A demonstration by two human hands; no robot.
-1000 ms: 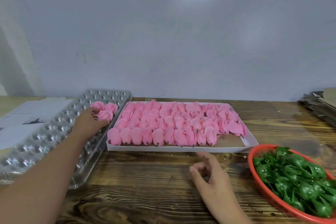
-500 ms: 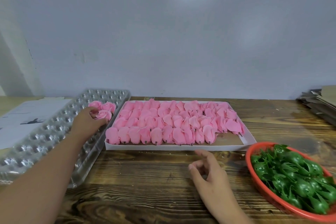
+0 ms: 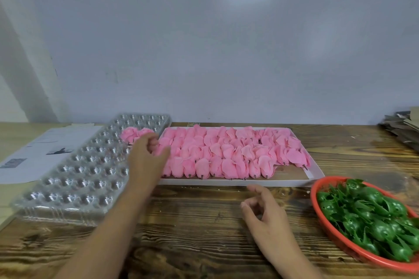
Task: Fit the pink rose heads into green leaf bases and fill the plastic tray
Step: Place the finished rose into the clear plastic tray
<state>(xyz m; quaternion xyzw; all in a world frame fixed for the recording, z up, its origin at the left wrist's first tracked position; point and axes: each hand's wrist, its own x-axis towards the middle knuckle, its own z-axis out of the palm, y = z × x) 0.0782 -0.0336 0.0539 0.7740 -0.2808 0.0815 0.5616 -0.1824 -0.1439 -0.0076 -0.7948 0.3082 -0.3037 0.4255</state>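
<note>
Left hand [image 3: 147, 156] over the near-left corner of the rose box — reaching for the next head, by the look of it.

Left fingers loosely curled; blur hides whether they hold anything. Right hand [image 3: 264, 210] relaxed on the desk [image 3: 199, 222], empty. White box [image 3: 238, 181] is packed with pink rose heads [image 3: 226, 154]; red basket [image 3: 316, 190] holds green leaf bases [image 3: 367, 213]. Clear plastic tray [image 3: 74, 176] carries only a few finished roses [image 3: 133, 135] at its far end — nearly all cells unfilled. Next: pinch one head, and take a base from the basket.
</note>
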